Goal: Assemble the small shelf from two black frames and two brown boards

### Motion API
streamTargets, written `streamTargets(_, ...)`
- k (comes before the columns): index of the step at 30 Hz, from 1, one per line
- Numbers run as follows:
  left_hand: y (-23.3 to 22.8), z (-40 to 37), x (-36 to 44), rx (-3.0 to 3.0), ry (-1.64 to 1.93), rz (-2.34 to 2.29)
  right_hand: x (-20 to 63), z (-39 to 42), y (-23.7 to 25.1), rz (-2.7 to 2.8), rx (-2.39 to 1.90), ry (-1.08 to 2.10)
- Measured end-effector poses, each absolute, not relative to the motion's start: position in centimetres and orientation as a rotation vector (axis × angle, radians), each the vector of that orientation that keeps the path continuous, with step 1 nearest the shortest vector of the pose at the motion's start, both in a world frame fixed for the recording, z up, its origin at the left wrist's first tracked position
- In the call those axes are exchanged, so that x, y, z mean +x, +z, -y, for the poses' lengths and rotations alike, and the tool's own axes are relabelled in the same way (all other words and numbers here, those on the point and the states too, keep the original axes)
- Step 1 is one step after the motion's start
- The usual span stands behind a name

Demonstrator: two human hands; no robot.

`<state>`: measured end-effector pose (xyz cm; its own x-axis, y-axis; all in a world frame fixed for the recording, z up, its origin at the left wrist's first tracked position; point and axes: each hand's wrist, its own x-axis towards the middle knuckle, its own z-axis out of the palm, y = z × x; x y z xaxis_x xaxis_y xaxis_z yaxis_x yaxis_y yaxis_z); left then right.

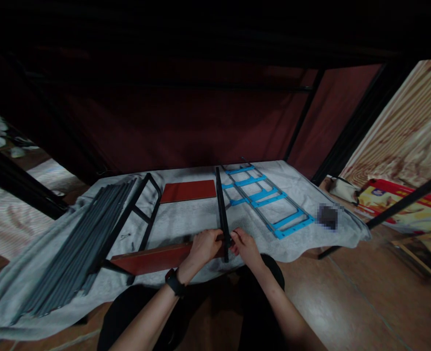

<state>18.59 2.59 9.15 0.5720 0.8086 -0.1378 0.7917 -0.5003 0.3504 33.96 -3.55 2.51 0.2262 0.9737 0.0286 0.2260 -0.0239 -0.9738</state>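
Observation:
A long black metal bar (221, 200) lies on a grey blanket (186, 222), running away from me. Its near end meets a reddish-brown wooden board (153, 258) that lies crosswise in front of me. My left hand (205, 246) wraps around the board's right end where it joins the bar. My right hand (245, 246) grips the bar's near end from the right side. A black watch sits on my left wrist.
A black metal frame (142, 214) and a stack of grey slats (80, 239) lie left. A second red board (188, 191) lies further back. A blue and black rack (264, 197) lies right. Black bed posts and a red box (401, 204) stand right.

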Motion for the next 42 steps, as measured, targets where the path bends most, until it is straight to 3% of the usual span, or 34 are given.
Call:
streamTargets(10, 9.3, -2.6, 18.7, 2.434, 0.037, -1.335, 32.7, 3.6, 2.9, 1.257, -1.683, 0.665)
streamTargets(19, 8.7, -2.4, 18.6, 2.464, 0.045, -1.346, 33.2, 3.8, 2.1, 1.033, -1.331, 0.843)
streamTargets(26, 8.1, -2.5, 18.7, 2.488, 0.043, -1.345, 32.7, 3.1, 2.2, 1.124, -1.580, 0.631)
streamTargets(33, 8.7, -2.3, 18.6, 2.492, 0.019, -1.327, 33.0, 3.8, 1.9, 1.122, -1.399, 0.737)
streamTargets(42, 8.7, -2.1, 18.7, 2.491, 0.035, -1.321, 32.8, 3.2, 2.4, 1.278, -1.666, 0.550)
